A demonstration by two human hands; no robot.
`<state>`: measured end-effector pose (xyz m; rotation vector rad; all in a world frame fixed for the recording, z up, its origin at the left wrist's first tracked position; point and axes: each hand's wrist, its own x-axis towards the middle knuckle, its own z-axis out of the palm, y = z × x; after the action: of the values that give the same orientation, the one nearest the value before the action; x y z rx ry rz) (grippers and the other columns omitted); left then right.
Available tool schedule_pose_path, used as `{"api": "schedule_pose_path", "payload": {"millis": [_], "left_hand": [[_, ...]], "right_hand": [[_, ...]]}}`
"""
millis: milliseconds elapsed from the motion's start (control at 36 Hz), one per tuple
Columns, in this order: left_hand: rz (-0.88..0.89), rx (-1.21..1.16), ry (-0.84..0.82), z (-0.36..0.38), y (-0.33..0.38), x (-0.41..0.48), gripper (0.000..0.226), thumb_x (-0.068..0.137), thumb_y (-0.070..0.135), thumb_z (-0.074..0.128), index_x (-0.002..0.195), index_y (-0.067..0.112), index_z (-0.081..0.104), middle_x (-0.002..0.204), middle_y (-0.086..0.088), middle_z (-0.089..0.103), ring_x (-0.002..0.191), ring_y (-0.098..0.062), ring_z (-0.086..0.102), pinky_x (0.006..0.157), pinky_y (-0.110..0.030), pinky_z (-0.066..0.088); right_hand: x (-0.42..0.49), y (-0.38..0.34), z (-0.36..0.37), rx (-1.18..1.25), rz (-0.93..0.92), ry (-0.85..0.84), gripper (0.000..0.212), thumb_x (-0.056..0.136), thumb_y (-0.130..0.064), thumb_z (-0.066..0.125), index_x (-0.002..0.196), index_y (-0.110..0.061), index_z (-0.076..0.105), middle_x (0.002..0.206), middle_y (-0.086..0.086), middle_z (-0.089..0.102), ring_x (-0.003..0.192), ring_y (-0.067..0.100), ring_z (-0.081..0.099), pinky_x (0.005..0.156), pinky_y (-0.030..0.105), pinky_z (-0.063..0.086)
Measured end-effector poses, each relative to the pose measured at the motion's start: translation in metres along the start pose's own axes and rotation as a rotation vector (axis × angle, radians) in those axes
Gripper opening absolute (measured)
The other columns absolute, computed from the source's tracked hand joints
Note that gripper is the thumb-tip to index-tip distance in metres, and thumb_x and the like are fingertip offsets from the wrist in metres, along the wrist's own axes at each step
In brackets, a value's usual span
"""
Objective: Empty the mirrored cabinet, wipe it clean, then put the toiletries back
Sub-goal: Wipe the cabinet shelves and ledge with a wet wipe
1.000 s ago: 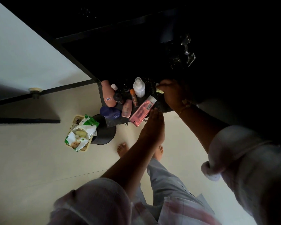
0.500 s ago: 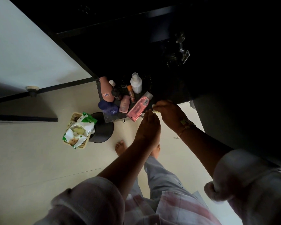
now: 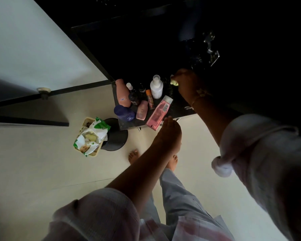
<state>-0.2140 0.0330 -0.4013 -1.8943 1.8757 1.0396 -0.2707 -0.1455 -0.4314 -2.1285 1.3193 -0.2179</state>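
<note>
— Item: toiletries (image 3: 142, 110)?
— Plastic bottles and a pink tube (image 3: 159, 111), clustered on the dark table (image 3: 179, 108), the tube's end at the front edge. Likely light, smooth and tippy; take each round the body, not the cap.
— Hands?
— Left hand (image 3: 169, 134): flat, fingers straight, at the table edge beside the tube. Right hand (image 3: 188, 82): bunched round a pale cloth (image 3: 173, 82).

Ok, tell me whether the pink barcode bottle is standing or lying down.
Lying down. The pink bottle rests flat on the dark counter, barcode facing up, its capped end toward the back and its base at the front edge.
</note>
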Motion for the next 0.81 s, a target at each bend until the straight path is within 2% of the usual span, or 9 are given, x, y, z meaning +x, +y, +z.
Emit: {"api": "schedule_pose_path", "payload": {"millis": [28,83,167,278,361,472,583,694,806], "left_hand": [[0.001,0.006,-0.009,0.0,0.0,0.001,0.082,0.096,0.026,0.056,0.147,-0.012,0.003,0.156,-0.032,0.001,0.146,-0.042,0.0,0.12,-0.04,0.003],[0.002,0.023,-0.024,0.001,0.0,0.001,0.084,0.096,0.027,0.056,0.147,-0.013,0.003,0.155,-0.033,0.0,0.146,-0.043,0.0,0.12,-0.04,0.001],[-0.003,0.013,-0.034,-0.001,0.0,0.002,0.086,0.095,0.027,0.058,0.147,-0.012,0.002,0.156,-0.032,-0.001,0.146,-0.042,-0.001,0.12,-0.04,0.003],[-0.003,0.008,-0.039,-0.003,0.0,0.0,0.082,0.096,0.024,0.056,0.147,-0.012,0.003,0.156,-0.031,-0.001,0.147,-0.041,0.0,0.119,-0.039,0.0],[-0.004,0.006,-0.036,-0.006,0.001,-0.004,0.083,0.096,0.025,0.057,0.148,-0.011,0.004,0.156,-0.03,0.0,0.147,-0.04,0.0,0.119,-0.039,0.003],[-0.002,-0.017,-0.032,-0.011,0.002,-0.007,0.082,0.096,0.025,0.057,0.148,-0.011,0.006,0.157,-0.03,0.0,0.147,-0.038,0.0,0.119,-0.037,0.003],[-0.003,-0.062,-0.03,-0.014,0.001,-0.01,0.082,0.095,0.025,0.059,0.148,-0.011,0.007,0.157,-0.029,0.001,0.148,-0.037,0.0,0.12,-0.037,0.004],[0.005,-0.08,-0.012,-0.013,0.0,-0.012,0.081,0.094,0.025,0.061,0.147,-0.011,0.011,0.157,-0.028,0.003,0.148,-0.036,0.0,0.12,-0.037,0.006],[0.022,-0.074,-0.008,-0.012,-0.001,-0.013,0.083,0.091,0.024,0.065,0.147,-0.01,0.014,0.157,-0.028,0.002,0.148,-0.035,0.002,0.121,-0.038,0.011]], "right_hand": [[0.007,0.0,0.0,-0.029,-0.039,0.002,0.023,0.093,-0.008,0.056,0.107,0.001,0.07,0.113,0.016,0.065,0.104,0.028,0.061,0.095,0.027,0.046],[0.019,-0.004,0.001,0.017,0.01,0.0,0.024,0.093,-0.012,0.057,0.104,0.004,0.07,0.113,0.019,0.065,0.108,0.03,0.061,0.098,0.035,0.045],[0.027,-0.008,0.002,0.094,0.095,0.042,0.023,0.092,-0.017,0.06,0.098,0.003,0.069,0.104,0.018,0.067,0.1,0.028,0.063,0.092,0.037,0.048],[0.019,-0.009,0.004,0.131,0.106,-0.012,0.024,0.093,-0.016,0.058,0.103,0.002,0.069,0.108,0.017,0.067,0.103,0.026,0.062,0.091,0.027,0.045],[0.004,-0.01,0.007,0.149,0.129,-0.044,0.021,0.092,-0.013,0.058,0.103,0.001,0.069,0.11,0.015,0.066,0.099,0.019,0.06,0.082,0.013,0.039],[-0.023,-0.005,0.013,0.129,0.075,-0.038,0.019,0.091,-0.006,0.057,0.098,0.007,0.07,0.106,0.02,0.066,0.102,0.029,0.061,0.09,0.027,0.045],[-0.042,0.0,0.017,0.098,0.124,-0.028,0.019,0.088,-0.003,0.056,0.098,-0.002,0.072,0.107,0.017,0.065,0.103,0.033,0.058,0.091,0.042,0.047],[-0.056,0.008,0.022,0.102,0.154,0.024,0.007,0.083,-0.02,0.064,0.079,-0.017,0.069,0.097,0.015,0.065,0.094,0.027,0.064,0.088,0.043,0.051],[-0.074,0.007,0.024,0.113,0.15,-0.025,0.012,0.088,-0.019,0.06,0.09,-0.014,0.07,0.101,0.011,0.064,0.094,0.024,0.062,0.088,0.042,0.05]]}}
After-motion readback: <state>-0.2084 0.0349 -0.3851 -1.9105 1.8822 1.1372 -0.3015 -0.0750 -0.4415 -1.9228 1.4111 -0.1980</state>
